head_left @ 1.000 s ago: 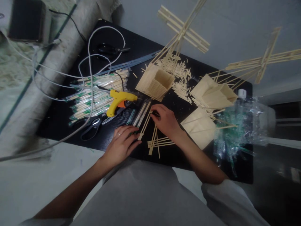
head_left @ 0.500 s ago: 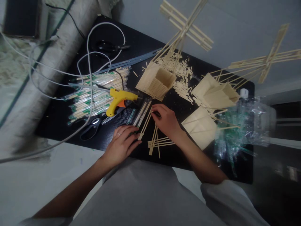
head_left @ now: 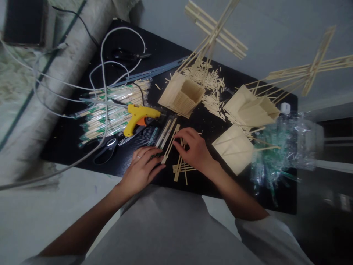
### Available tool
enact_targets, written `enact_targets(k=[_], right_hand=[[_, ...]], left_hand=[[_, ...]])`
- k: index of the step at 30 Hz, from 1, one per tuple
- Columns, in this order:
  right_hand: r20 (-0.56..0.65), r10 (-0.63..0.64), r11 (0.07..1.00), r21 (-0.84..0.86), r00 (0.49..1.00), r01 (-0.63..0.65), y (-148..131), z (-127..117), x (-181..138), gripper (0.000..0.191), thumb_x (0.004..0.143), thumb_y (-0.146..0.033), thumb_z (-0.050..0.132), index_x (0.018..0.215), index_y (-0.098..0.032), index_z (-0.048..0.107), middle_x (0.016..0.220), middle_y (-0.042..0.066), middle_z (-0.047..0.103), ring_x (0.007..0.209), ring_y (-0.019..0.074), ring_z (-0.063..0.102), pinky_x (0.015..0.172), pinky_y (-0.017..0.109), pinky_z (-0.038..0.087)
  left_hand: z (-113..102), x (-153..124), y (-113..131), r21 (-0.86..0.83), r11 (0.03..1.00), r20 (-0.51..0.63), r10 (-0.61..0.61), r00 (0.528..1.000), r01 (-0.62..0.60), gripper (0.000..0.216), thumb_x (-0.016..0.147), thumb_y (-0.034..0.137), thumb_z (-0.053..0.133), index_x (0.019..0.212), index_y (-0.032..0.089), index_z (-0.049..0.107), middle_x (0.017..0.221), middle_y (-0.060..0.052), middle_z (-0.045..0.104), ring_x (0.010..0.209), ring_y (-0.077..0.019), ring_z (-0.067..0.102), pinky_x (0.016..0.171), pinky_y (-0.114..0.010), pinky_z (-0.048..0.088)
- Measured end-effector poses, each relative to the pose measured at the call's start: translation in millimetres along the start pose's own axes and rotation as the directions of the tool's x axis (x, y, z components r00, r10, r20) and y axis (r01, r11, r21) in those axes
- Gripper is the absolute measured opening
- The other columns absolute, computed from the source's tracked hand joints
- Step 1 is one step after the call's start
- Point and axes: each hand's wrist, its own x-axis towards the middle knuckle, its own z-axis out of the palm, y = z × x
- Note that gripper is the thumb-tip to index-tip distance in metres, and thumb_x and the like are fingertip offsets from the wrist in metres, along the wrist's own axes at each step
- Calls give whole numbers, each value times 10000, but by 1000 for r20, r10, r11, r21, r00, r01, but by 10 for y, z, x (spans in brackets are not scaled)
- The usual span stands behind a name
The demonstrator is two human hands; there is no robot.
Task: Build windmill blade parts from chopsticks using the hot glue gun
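Note:
My left hand (head_left: pixel 143 165) lies with fingers stretched out at the near end of a narrow frame of thin wooden sticks (head_left: pixel 170 145), its fingertips touching that end and the near end of a ruler-like strip (head_left: pixel 163 134). At the frame's right side, my right hand (head_left: pixel 193 147) has thumb and index finger bent together on a thin stick along its edge. Partly beneath the right hand, more joined sticks (head_left: pixel 178 169) lie crossed on the black table (head_left: pixel 154 176).
A yellow glue gun (head_left: pixel 138 117) and black scissors (head_left: pixel 109 149) lie left, beside plastic-wrapped stick bundles (head_left: pixel 121 105). White cable (head_left: pixel 104 73) loops over them. Behind stand wooden windmill models (head_left: pixel 179 94) among cut stick pieces (head_left: pixel 212 81). A square wooden panel (head_left: pixel 234 149) and crumpled plastic wrappers (head_left: pixel 270 158) lie right.
My right hand has slid down toward me along the stick frame, uncovering its far end. My left hand stays in place.

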Motion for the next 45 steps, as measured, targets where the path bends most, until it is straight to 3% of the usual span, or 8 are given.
enact_targets(k=[6,10,16,31,35,40,45], right_hand=[[49,-23,998,66,999,20,-191,-13,-144,76,1037,-246,684,984,-212,726,983,83,755,975,242,703,906,412,584],[163,-38,989,146,986,14,-184,57,-210,83,1024,-288,730,1058,-212,732,1038,79,787,1027,247,716,948,421,588],[219,-6,990,141,976,-26,-152,139,-254,50,1018,-253,742,1048,-213,738,1033,68,808,1028,236,734,939,396,592],[252,33,991,118,967,-65,-154,184,-263,70,1046,-214,687,997,-207,735,958,49,815,944,211,740,896,350,575],[218,11,994,107,976,-35,-162,201,-266,66,1040,-209,695,986,-199,731,945,53,808,934,215,734,894,355,572],[84,-27,988,152,996,14,-161,126,-247,91,1011,-270,760,1032,-185,732,996,79,801,975,234,741,909,369,580],[-21,146,984,108,989,-143,-79,-78,-236,40,997,-209,742,964,-187,735,923,55,768,886,214,739,838,340,575]], left_hand=[[19,-18,-19,-13,1000,3,-19,1000,19,156,1005,310,735,1134,232,775,1250,-104,790,1249,-306,681,1090,-504,505],[29,-28,-28,-15,999,18,-40,999,40,151,1013,314,717,1124,244,791,1254,-107,785,1246,-308,679,1099,-514,500],[34,-37,-39,6,1000,10,-11,1000,11,160,1020,321,716,1139,230,771,1264,-107,778,1249,-307,677,1084,-513,508],[12,-13,-21,32,999,8,22,1000,-22,155,1019,313,719,1116,199,756,1258,-122,780,1245,-307,678,1088,-493,500],[18,-13,-28,34,999,3,31,1000,-31,148,1018,303,721,1106,188,749,1266,-127,778,1234,-307,678,1079,-493,501],[24,-11,-39,21,999,-10,33,999,-33,153,1003,299,745,1116,196,745,1255,-118,781,1230,-309,686,1074,-490,503],[20,-8,-39,1,999,-15,38,999,-38,176,1000,296,750,1150,208,729,1268,-112,778,1247,-311,687,1073,-501,509]])
